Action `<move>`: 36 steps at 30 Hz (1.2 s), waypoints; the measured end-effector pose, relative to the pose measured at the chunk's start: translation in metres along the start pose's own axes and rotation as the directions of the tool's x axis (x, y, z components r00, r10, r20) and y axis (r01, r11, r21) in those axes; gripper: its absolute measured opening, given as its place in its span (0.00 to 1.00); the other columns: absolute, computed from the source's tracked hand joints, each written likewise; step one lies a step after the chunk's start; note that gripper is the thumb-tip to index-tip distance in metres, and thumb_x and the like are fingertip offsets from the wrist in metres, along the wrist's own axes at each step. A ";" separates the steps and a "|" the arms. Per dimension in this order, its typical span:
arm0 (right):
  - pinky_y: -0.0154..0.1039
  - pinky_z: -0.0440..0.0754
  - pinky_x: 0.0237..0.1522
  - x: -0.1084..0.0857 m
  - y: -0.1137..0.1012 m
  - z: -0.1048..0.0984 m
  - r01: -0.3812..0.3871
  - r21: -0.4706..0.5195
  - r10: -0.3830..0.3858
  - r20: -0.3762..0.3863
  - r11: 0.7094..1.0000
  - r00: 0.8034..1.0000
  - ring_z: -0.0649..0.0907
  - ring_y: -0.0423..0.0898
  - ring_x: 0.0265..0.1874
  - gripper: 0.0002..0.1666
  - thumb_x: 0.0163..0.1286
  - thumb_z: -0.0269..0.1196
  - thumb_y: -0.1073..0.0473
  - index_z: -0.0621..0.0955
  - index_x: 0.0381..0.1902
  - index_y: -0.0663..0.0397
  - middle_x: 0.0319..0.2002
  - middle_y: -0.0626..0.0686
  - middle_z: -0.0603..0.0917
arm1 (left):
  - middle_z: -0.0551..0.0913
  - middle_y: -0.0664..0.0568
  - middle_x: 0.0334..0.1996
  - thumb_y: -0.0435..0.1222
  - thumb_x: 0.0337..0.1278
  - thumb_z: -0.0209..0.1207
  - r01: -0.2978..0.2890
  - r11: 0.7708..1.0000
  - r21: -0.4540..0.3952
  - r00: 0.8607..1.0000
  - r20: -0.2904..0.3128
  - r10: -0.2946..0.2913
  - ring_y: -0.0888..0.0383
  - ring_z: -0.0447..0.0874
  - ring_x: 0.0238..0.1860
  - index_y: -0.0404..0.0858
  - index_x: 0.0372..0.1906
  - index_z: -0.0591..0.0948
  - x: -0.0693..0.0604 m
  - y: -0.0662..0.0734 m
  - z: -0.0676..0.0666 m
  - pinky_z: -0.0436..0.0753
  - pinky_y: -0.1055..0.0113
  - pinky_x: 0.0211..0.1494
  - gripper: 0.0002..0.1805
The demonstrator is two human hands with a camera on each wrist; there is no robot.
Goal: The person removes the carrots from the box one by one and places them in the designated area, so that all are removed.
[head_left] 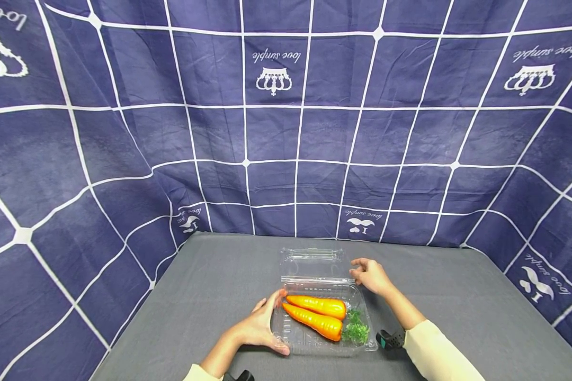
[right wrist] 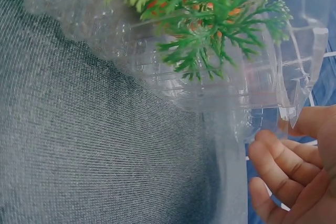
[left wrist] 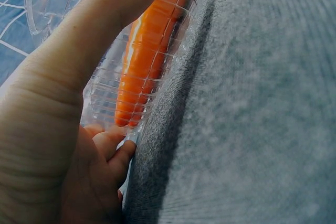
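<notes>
A clear plastic container (head_left: 305, 346) holds two orange carrots (head_left: 316, 323) with green leafy tops (head_left: 356, 330) at the right end. Its hinged lid (head_left: 314, 264) is raised at the back. My left hand (head_left: 259, 325) grips the container's left side, thumb at the front corner and fingers toward the back; in the left wrist view the thumb (left wrist: 89, 30) lies across the clear wall beside a carrot (left wrist: 144, 61). My right hand (head_left: 372, 276) is at the lid's right edge near the hinge, fingers loosely bent. In the right wrist view a fingertip is partly hidden by the lid's corner (right wrist: 294, 98).
The grey tabletop (head_left: 219, 275) spreads around the container. A blue cloth with white grid lines (head_left: 276, 132) hangs behind the table and at both sides. A black band (head_left: 391, 339) sits at the right wrist.
</notes>
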State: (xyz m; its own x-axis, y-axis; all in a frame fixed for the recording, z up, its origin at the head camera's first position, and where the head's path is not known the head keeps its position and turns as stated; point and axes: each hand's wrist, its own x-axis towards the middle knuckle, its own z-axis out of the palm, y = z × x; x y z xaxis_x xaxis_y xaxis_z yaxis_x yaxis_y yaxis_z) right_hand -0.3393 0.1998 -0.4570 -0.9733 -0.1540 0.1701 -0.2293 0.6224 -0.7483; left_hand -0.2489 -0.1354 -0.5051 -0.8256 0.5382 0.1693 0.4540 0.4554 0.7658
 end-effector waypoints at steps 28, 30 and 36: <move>0.43 0.80 0.38 -0.055 -0.035 0.022 0.520 -0.122 -0.500 0.161 0.846 0.851 0.80 0.45 0.36 0.12 0.66 0.65 0.58 0.83 0.44 0.59 0.39 0.52 0.84 | 0.62 0.47 0.72 0.51 0.23 0.82 -0.001 1.000 -0.002 1.000 0.017 0.001 0.48 0.63 0.69 0.36 0.74 0.53 -0.001 -0.002 0.001 0.47 0.39 0.69 0.69; 0.43 0.80 0.39 -0.056 -0.034 0.024 0.531 -0.120 -0.505 0.191 0.839 0.842 0.80 0.46 0.36 0.12 0.66 0.65 0.58 0.82 0.44 0.59 0.40 0.53 0.84 | 0.62 0.44 0.72 0.49 0.24 0.82 -0.018 1.000 -0.007 1.000 0.015 0.018 0.46 0.63 0.69 0.34 0.73 0.53 0.000 -0.003 0.001 0.46 0.37 0.68 0.69; 0.42 0.80 0.43 -0.059 -0.033 0.026 0.536 -0.192 -0.496 0.221 0.822 0.840 0.81 0.45 0.39 0.13 0.64 0.67 0.58 0.83 0.44 0.59 0.41 0.51 0.83 | 0.61 0.43 0.72 0.48 0.23 0.82 -0.032 0.999 -0.017 0.999 0.016 0.032 0.44 0.61 0.70 0.33 0.74 0.51 0.001 -0.004 0.000 0.42 0.37 0.69 0.70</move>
State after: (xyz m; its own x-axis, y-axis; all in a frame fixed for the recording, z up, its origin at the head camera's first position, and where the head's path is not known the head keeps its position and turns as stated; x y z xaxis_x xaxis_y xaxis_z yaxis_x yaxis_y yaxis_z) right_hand -0.2743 0.1682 -0.4593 -0.7018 -0.6077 0.3718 -0.7118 0.5766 -0.4012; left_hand -0.2515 -0.1363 -0.5078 -0.8053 0.5636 0.1840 0.4741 0.4258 0.7706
